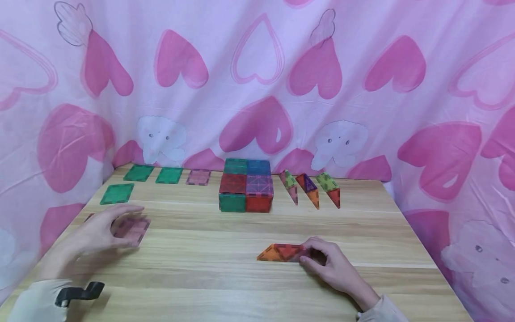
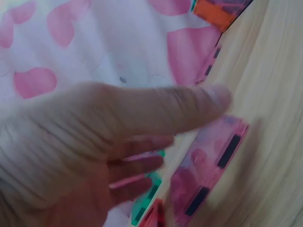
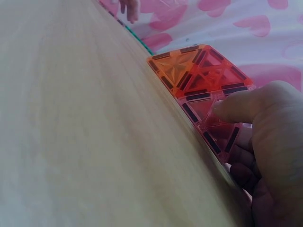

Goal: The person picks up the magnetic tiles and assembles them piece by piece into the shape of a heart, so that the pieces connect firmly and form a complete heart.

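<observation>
My right hand (image 1: 331, 264) pinches a pink triangular magnetic tile (image 3: 203, 106) between thumb and fingers at the front right of the table. Joined to that tile are a red triangular tile (image 3: 215, 71) and an orange triangular tile (image 3: 174, 66), the strip standing low at the table surface. Over on the left, my left hand (image 1: 96, 230) hovers with thumb and fingers spread around a pink square tile (image 1: 134, 229). In the left wrist view the thumb reaches across above this pink tile (image 2: 206, 170), gripping nothing. A reddish tile (image 2: 155, 215) is mostly hidden behind the hand.
Green square tiles (image 1: 116, 193) and another pink square tile (image 1: 198, 177) lie at the back left. A box-shaped block of coloured tiles (image 1: 246, 185) stands at the back middle. Right of it are several joined triangle pieces (image 1: 309, 190). A pink heart-patterned curtain (image 1: 257, 67) hangs behind.
</observation>
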A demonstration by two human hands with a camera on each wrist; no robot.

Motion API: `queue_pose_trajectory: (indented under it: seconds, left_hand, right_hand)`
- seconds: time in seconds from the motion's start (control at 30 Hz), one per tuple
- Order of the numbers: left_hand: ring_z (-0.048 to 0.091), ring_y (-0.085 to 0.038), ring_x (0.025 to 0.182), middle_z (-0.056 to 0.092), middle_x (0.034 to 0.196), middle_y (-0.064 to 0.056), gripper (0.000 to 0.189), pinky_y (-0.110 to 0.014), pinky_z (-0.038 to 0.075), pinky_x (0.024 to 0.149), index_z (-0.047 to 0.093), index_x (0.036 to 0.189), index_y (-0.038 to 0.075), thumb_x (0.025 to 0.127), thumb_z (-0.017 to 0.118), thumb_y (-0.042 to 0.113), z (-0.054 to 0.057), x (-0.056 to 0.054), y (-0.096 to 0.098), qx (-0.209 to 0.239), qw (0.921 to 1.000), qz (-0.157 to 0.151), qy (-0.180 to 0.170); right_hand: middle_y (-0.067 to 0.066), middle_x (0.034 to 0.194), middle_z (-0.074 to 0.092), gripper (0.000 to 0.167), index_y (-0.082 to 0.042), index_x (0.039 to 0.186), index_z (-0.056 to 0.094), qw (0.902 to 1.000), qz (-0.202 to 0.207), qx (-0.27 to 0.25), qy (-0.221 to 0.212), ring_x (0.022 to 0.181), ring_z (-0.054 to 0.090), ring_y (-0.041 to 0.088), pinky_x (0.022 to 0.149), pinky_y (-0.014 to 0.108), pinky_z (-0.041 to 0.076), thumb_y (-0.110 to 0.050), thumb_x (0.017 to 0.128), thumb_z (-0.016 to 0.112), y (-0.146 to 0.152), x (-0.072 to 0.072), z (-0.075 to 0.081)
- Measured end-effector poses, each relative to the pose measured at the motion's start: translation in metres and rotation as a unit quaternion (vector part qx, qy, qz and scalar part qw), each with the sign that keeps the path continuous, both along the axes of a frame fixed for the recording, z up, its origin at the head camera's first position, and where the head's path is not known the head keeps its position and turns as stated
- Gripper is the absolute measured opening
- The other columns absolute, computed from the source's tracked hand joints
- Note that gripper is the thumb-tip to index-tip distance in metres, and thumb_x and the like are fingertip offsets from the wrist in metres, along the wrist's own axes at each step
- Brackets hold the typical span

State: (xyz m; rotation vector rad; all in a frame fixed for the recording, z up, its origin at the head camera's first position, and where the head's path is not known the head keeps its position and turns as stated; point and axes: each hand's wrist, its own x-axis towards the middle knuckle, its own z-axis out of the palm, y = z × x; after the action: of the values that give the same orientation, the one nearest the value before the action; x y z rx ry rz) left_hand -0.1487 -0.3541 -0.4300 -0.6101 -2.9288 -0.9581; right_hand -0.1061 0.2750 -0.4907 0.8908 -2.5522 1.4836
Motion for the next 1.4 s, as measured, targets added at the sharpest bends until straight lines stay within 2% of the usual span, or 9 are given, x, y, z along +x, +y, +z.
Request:
queue_pose_trajectory:
  seconds: [0.2, 0.27, 0.4, 0.67, 0.8, 0.93, 1.07, 1.17, 1.4]
  left_hand:
    - [0.061, -0.036, 0.132, 0.067, 0.146, -0.022, 0.089, -0.008, 0.044, 0.098, 0.066, 0.149, 0.002, 0.075, 0.105, 0.033, -0.001, 0.001, -0.003, -0.088, 0.9958, 0.017, -0.023]
    - [0.063, -0.041, 0.128, 0.068, 0.141, -0.023, 0.084, -0.018, 0.051, 0.097, 0.068, 0.145, 0.0, 0.075, 0.105, 0.028, -0.002, -0.001, -0.001, -0.09, 0.9957, 0.008, -0.018]
    - [0.067, -0.029, 0.115, 0.072, 0.13, -0.016, 0.082, -0.033, 0.06, 0.091, 0.073, 0.139, 0.0, 0.072, 0.106, 0.034, -0.004, -0.003, 0.009, -0.095, 0.9955, 0.007, 0.009]
    - [0.065, -0.01, 0.098, 0.071, 0.107, 0.01, 0.07, -0.032, 0.057, 0.087, 0.076, 0.136, 0.015, 0.079, 0.1, 0.048, -0.008, -0.004, 0.058, -0.027, 0.9995, 0.007, 0.011]
    - [0.072, -0.01, 0.103, 0.076, 0.111, 0.011, 0.068, -0.033, 0.061, 0.095, 0.074, 0.132, 0.014, 0.076, 0.104, 0.038, -0.013, -0.004, 0.091, 0.06, 0.9975, -0.037, -0.008]
    - [0.076, -0.013, 0.106, 0.078, 0.116, 0.006, 0.074, -0.033, 0.063, 0.099, 0.07, 0.136, 0.005, 0.073, 0.106, 0.023, -0.023, -0.004, 0.127, 0.143, 0.985, -0.093, -0.029]
    - [0.076, -0.016, 0.111, 0.077, 0.122, 0.002, 0.077, -0.035, 0.063, 0.102, 0.066, 0.14, 0.001, 0.076, 0.104, 0.02, -0.033, -0.006, 0.164, 0.185, 0.9724, -0.136, -0.043]
    - [0.075, -0.016, 0.114, 0.075, 0.126, 0.004, 0.079, -0.036, 0.062, 0.104, 0.065, 0.143, 0.003, 0.077, 0.104, 0.022, -0.037, -0.01, 0.192, 0.19, 0.9685, -0.155, -0.044]
    - [0.071, -0.007, 0.115, 0.068, 0.127, 0.014, 0.08, -0.033, 0.061, 0.104, 0.065, 0.144, 0.019, 0.076, 0.101, 0.038, -0.039, -0.019, 0.25, 0.139, 0.9766, -0.163, -0.019]
  right_hand:
    - [-0.006, 0.111, 0.077, 0.018, -0.026, 0.114, 0.078, 1.0, 0.003, 0.002, -0.003, 0.099, 0.071, 0.014, 0.087, 0.028, 0.058, -0.011, 0.104, 0.079, 0.0, 0.0, 0.001]
    - [-0.006, 0.11, 0.077, 0.017, -0.026, 0.115, 0.079, 0.9999, 0.009, 0.003, -0.007, 0.099, 0.071, 0.014, 0.087, 0.028, 0.058, -0.012, 0.104, 0.079, 0.001, -0.001, 0.002]
    - [-0.008, 0.11, 0.076, 0.017, -0.028, 0.116, 0.079, 0.9995, 0.023, 0.006, -0.018, 0.099, 0.07, 0.014, 0.088, 0.028, 0.058, -0.015, 0.105, 0.079, 0.0, -0.001, 0.002]
    - [-0.01, 0.112, 0.076, 0.019, -0.031, 0.118, 0.079, 0.9993, 0.032, 0.019, -0.009, 0.101, 0.071, 0.014, 0.09, 0.029, 0.057, -0.016, 0.107, 0.078, -0.001, 0.0, 0.003]
    - [-0.009, 0.112, 0.076, 0.019, -0.031, 0.119, 0.079, 0.9992, 0.033, 0.019, -0.011, 0.101, 0.071, 0.014, 0.09, 0.029, 0.057, -0.017, 0.107, 0.077, -0.001, -0.001, 0.004]
    - [-0.009, 0.111, 0.076, 0.02, -0.031, 0.119, 0.079, 0.999, 0.039, 0.02, 0.001, 0.1, 0.07, 0.014, 0.088, 0.03, 0.058, -0.015, 0.106, 0.078, -0.001, -0.001, 0.003]
    - [-0.01, 0.113, 0.076, 0.021, -0.03, 0.119, 0.079, 0.9987, 0.043, 0.024, 0.015, 0.103, 0.071, 0.013, 0.091, 0.03, 0.058, -0.015, 0.105, 0.079, -0.002, -0.002, 0.001]
    - [-0.011, 0.115, 0.076, 0.02, -0.032, 0.119, 0.078, 0.9987, 0.041, 0.026, 0.014, 0.105, 0.071, 0.012, 0.093, 0.029, 0.057, -0.016, 0.106, 0.079, -0.002, -0.002, 0.001]
    - [-0.009, 0.115, 0.076, 0.02, -0.029, 0.12, 0.078, 0.9983, 0.05, 0.024, 0.017, 0.104, 0.071, 0.013, 0.092, 0.03, 0.058, -0.015, 0.106, 0.078, -0.002, -0.002, 0.0]
